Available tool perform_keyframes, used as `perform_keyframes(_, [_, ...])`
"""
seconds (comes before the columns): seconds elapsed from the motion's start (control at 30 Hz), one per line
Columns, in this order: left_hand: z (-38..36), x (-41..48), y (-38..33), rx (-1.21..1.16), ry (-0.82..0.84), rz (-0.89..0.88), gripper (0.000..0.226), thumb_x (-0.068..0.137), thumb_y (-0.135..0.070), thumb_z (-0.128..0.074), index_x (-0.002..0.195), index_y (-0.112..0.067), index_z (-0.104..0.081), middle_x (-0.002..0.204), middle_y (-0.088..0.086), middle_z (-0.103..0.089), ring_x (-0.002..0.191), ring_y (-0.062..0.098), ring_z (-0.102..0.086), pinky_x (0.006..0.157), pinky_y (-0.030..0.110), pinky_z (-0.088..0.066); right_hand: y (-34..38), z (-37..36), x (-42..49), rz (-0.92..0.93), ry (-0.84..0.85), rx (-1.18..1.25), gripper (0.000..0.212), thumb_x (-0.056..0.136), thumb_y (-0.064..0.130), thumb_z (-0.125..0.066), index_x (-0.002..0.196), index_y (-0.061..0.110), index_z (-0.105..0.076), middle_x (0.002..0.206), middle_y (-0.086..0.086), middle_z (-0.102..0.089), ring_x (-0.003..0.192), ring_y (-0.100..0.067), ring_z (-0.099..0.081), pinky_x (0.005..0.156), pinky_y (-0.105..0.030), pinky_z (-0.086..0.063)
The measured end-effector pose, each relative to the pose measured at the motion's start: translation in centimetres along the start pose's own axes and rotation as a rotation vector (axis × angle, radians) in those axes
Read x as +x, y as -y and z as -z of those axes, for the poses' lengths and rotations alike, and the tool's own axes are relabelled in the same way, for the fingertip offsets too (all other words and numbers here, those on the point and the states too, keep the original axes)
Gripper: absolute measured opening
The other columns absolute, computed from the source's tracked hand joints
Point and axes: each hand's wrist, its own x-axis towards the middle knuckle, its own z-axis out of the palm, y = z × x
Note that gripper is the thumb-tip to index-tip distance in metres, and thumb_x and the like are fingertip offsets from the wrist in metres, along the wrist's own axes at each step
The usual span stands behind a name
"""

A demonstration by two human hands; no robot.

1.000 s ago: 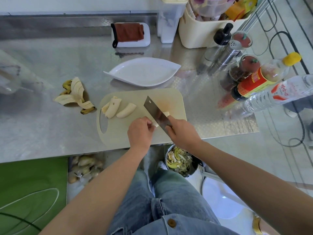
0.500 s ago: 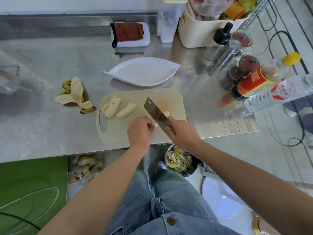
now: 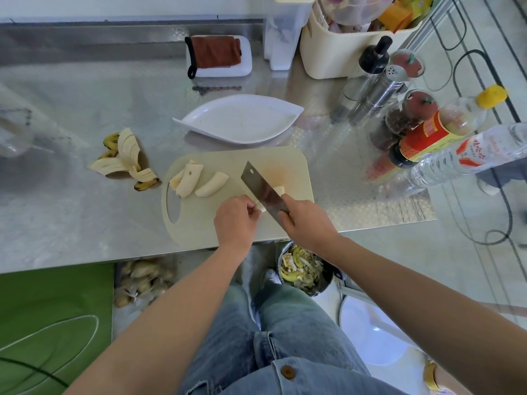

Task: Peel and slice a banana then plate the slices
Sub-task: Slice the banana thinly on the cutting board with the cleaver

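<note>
A beige cutting board [image 3: 291, 163] lies at the counter's front edge. On its left part rest several long banana pieces [image 3: 196, 179]. My right hand [image 3: 308, 223] grips the handle of a cleaver [image 3: 261, 188], whose blade stands across a banana piece [image 3: 279, 191] near the board's right side. My left hand [image 3: 236, 220] pinches the near end of that piece, right beside the blade. Behind the board sits a white leaf-shaped plate [image 3: 239, 121] with nothing on it. The banana peel [image 3: 125, 159] lies on the steel counter to the left.
Bottles, spice jars and a pepper shaker [image 3: 379, 92] crowd the right of the counter, with a cream bin [image 3: 342, 47] behind. A brown cloth on a white tray [image 3: 218, 57] sits at the back. Below the counter edge stands a bowl of scraps [image 3: 302, 269].
The hands and cleaver have hardly moved; the blade stays across the same banana piece with my left hand still holding it.
</note>
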Motion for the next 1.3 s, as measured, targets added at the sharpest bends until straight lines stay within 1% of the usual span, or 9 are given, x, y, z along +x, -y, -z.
perform_keyframes(0.13, [0.1,0.0,-0.1,-0.006,-0.002,0.0,0.011,0.083,-0.029,-0.07,0.085,-0.019,-0.071,0.083,-0.001,-0.07,0.079,0.021,-0.062,0.067,0.032,-0.045,0.2,-0.6,-0.1,-0.038,0.052,-0.05,0.01,0.097,0.023,-0.04,0.097,0.013,-0.041,0.075,-0.006,-0.049,0.064,-0.028,-0.045,0.056,-0.033,-0.033])
perform_keyframes(0.27, [0.1,-0.2,-0.1,-0.013,-0.008,-0.009,0.011,0.083,-0.028,-0.07,0.085,-0.018,-0.07,0.081,0.0,-0.07,0.077,0.021,-0.062,0.064,0.03,-0.043,-0.1,-0.5,0.0,-0.029,0.035,-0.024,0.011,0.096,0.024,-0.04,0.089,0.017,-0.036,0.071,-0.004,-0.049,0.066,-0.032,-0.053,0.055,-0.034,-0.038])
perform_keyframes(0.4, [0.2,-0.4,0.1,0.007,-0.029,-0.002,0.012,0.083,-0.029,-0.07,0.086,-0.017,-0.071,0.083,-0.001,-0.069,0.079,0.02,-0.062,0.065,0.03,-0.043,-0.1,-0.1,-0.2,-0.016,-0.022,0.023,0.011,0.096,0.022,-0.043,0.093,0.012,-0.044,0.07,-0.002,-0.049,0.063,-0.029,-0.049,0.053,-0.032,-0.034])
perform_keyframes(0.53, [0.0,-0.4,0.4,0.016,-0.035,-0.012,0.012,0.082,-0.029,-0.07,0.083,-0.018,-0.072,0.081,-0.001,-0.069,0.078,0.02,-0.061,0.066,0.032,-0.046,0.1,0.0,-0.1,0.004,-0.009,0.005,0.01,0.095,0.023,-0.043,0.091,0.014,-0.041,0.071,-0.004,-0.051,0.066,-0.033,-0.052,0.053,-0.032,-0.033])
perform_keyframes(0.67, [-0.2,-0.2,0.6,0.026,-0.033,-0.03,0.012,0.082,-0.032,-0.072,0.083,-0.019,-0.071,0.081,-0.002,-0.068,0.076,0.018,-0.06,0.065,0.032,-0.046,0.4,0.1,-0.1,-0.004,0.001,-0.011,0.009,0.096,0.023,-0.042,0.091,0.015,-0.039,0.075,-0.01,-0.056,0.064,-0.03,-0.045,0.055,-0.032,-0.03])
perform_keyframes(0.8, [-0.4,-0.1,0.8,0.046,-0.028,-0.025,0.011,0.082,-0.032,-0.071,0.084,-0.021,-0.071,0.082,-0.003,-0.067,0.076,0.018,-0.06,0.064,0.029,-0.042,0.5,0.0,-0.2,-0.009,0.022,-0.029,0.011,0.097,0.022,-0.04,0.089,0.018,-0.033,0.073,-0.005,-0.048,0.063,-0.028,-0.042,0.054,-0.032,-0.029])
perform_keyframes(0.97, [-0.3,-0.1,0.7,0.047,-0.019,-0.017,0.011,0.083,-0.03,-0.071,0.087,-0.02,-0.07,0.084,-0.001,-0.067,0.078,0.019,-0.06,0.066,0.033,-0.047,0.5,-0.7,-0.3,-0.053,0.042,-0.048,0.009,0.097,0.023,-0.039,0.093,0.015,-0.039,0.076,-0.009,-0.052,0.064,-0.029,-0.043,0.056,-0.032,-0.031])
perform_keyframes(1.13, [-0.4,0.1,0.8,0.055,-0.018,-0.021,0.011,0.082,-0.031,-0.071,0.086,-0.021,-0.071,0.083,-0.004,-0.067,0.077,0.018,-0.06,0.064,0.028,-0.042,0.3,0.0,-0.4,-0.003,-0.045,0.04,0.014,0.096,0.021,-0.042,0.085,0.019,-0.034,0.067,-0.001,-0.046,0.06,-0.026,-0.043,0.046,-0.03,-0.022])
perform_keyframes(1.3, [-0.4,0.1,0.8,0.045,-0.02,-0.03,0.01,0.083,-0.031,-0.071,0.085,-0.021,-0.071,0.083,-0.005,-0.068,0.079,0.017,-0.061,0.066,0.029,-0.045,0.4,0.0,-0.5,0.011,-0.027,0.01,0.014,0.095,0.022,-0.043,0.084,0.018,-0.035,0.067,-0.002,-0.048,0.06,-0.026,-0.046,0.051,-0.031,-0.029])
